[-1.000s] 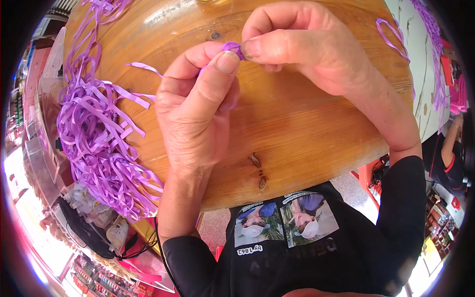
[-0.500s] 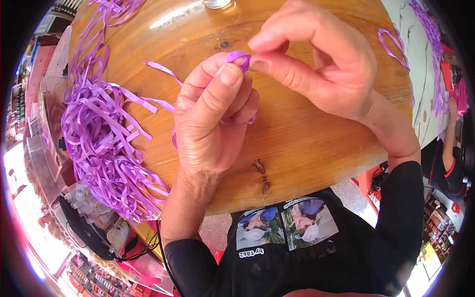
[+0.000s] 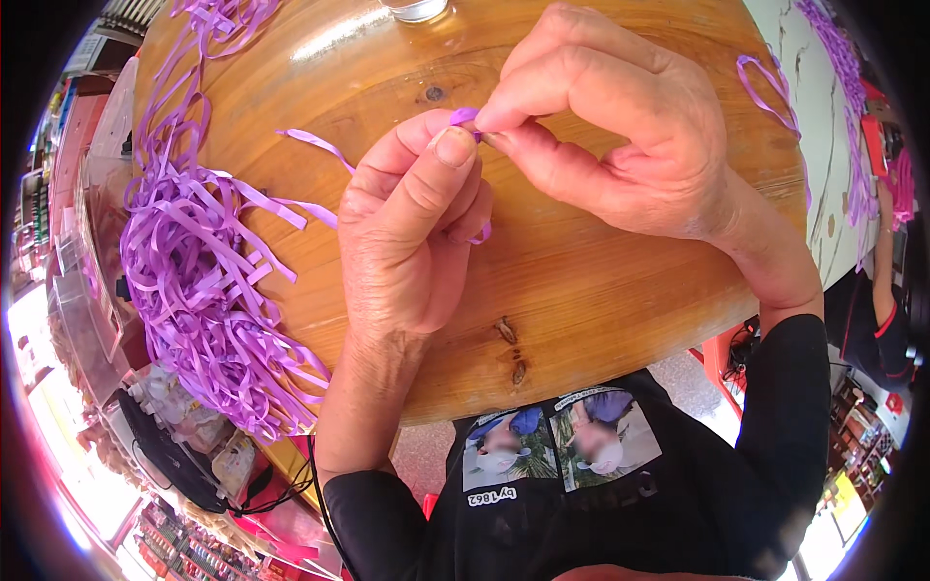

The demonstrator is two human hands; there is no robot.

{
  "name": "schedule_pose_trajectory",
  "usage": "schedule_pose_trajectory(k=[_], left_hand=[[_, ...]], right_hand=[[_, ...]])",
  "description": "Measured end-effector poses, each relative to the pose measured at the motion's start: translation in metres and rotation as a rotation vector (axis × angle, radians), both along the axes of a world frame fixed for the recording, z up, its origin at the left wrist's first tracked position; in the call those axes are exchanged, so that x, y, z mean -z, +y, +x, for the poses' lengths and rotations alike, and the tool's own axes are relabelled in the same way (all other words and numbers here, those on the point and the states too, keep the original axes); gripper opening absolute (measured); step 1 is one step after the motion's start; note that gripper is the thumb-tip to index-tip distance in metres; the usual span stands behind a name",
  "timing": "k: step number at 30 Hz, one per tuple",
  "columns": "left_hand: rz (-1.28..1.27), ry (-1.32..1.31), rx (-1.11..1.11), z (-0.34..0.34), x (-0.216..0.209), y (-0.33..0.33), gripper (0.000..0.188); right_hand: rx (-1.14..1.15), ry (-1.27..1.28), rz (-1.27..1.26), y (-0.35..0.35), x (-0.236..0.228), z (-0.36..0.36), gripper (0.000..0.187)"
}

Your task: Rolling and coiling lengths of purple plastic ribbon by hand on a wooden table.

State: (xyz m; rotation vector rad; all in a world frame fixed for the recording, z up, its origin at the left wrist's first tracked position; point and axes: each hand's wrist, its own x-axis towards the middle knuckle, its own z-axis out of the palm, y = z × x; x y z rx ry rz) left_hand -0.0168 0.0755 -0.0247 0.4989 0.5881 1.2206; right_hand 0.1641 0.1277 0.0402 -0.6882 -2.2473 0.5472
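Note:
Over the wooden table, my left hand point(image 3: 412, 208) pinches a narrow purple ribbon point(image 3: 465, 115) between thumb and forefinger, where it bends into a small loop. One ribbon end sticks out to the left behind the hand, and a short bit shows below the curled fingers. My right hand point(image 3: 620, 126) has its thumb and forefinger pressed together on the same ribbon, right beside the left thumb tip. What exactly lies between the right fingertips is mostly hidden. A large tangled heap of purple ribbons point(image 3: 194, 281) lies to the left of my left hand, along the table's edge.
The wooden table point(image 3: 581, 310) carries a clear glass point(image 3: 417, 10) at the far side. A looped purple ribbon point(image 3: 765, 87) lies at the right edge, and more ribbons point(image 3: 843, 77) hang over a white marbled surface point(image 3: 809, 58). Another person's arm point(image 3: 883, 252) shows at far right.
My right thumb and forefinger have closed together on the ribbon at the left thumb tip; they were apart before. The loop now shows smaller. My left hand has barely shifted.

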Motion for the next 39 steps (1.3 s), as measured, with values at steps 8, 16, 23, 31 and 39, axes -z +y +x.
schedule_pose_trajectory(k=[8,16,23,31,39], left_hand=[[0.072,0.448,-0.144,0.010,-0.011,-0.006,0.019],[0.020,0.497,-0.211,0.007,-0.014,-0.006,0.014],[0.035,0.437,-0.212,0.003,-0.011,-0.005,0.012],[0.016,0.314,-0.229,0.002,-0.010,-0.004,0.010],[0.022,0.529,-0.238,0.008,-0.015,-0.005,0.013]], right_hand=[[-0.379,0.458,0.015,0.028,0.047,-0.003,0.009],[-0.448,0.454,0.395,0.051,0.061,-0.005,0.007],[-0.403,0.463,0.328,0.048,0.064,-0.001,0.006],[-0.366,0.495,0.227,0.049,0.058,-0.005,0.010],[-0.087,0.117,-0.012,0.006,0.005,0.009,0.021]])
